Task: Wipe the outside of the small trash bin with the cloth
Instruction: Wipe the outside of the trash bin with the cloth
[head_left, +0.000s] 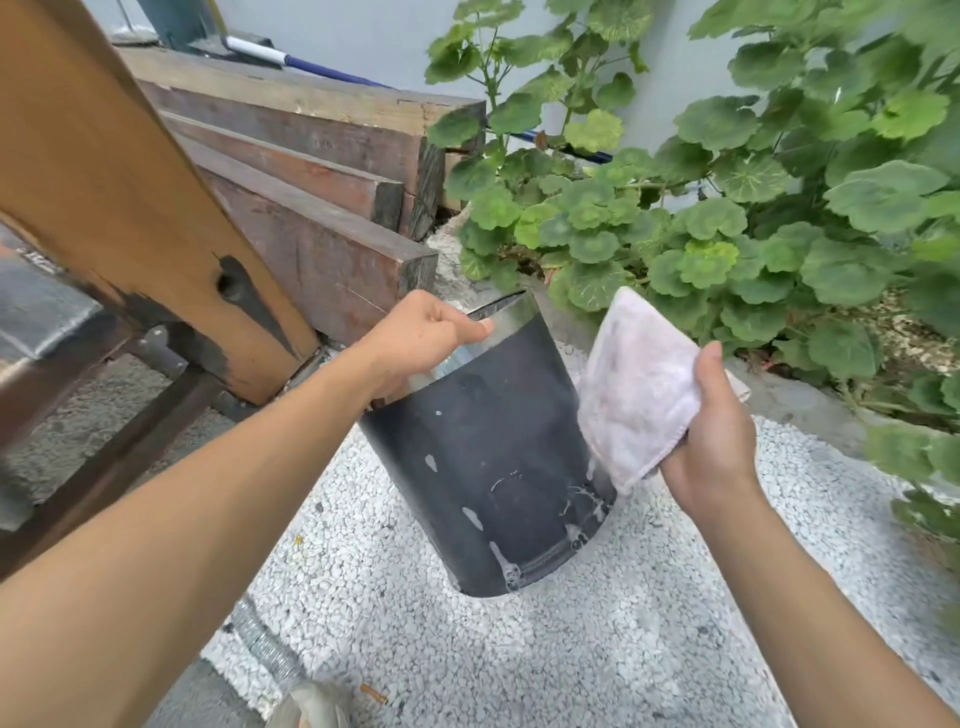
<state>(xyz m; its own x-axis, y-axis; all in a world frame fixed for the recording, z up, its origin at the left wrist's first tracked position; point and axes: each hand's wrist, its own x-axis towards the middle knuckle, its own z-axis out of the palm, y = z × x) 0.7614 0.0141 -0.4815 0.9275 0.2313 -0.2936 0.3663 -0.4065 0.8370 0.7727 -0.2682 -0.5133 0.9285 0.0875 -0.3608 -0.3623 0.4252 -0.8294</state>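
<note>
From the head camera, a small, dark grey round trash bin (488, 467) with a shiny metal band at its rim stands tilted on white gravel (571, 649), its top leaning away toward a stack of weathered brown timber beams (311, 171). Pale smears and drips mark its outer wall, thickest near the lower right edge. The left hand (421, 332) grips the far-left part of the rim, its fingers curled over the metal band with the thumb lying along the outside. The right hand (711, 441) is clenched around a folded, pale pink fluffy cloth (634, 384), thumb on top and fingers underneath. The cloth lies just beside the bin's right wall, its lower edge at the streaked patch; whether it touches the wall cannot be told. Green round-leaved plants (727, 208) grow behind.
</note>
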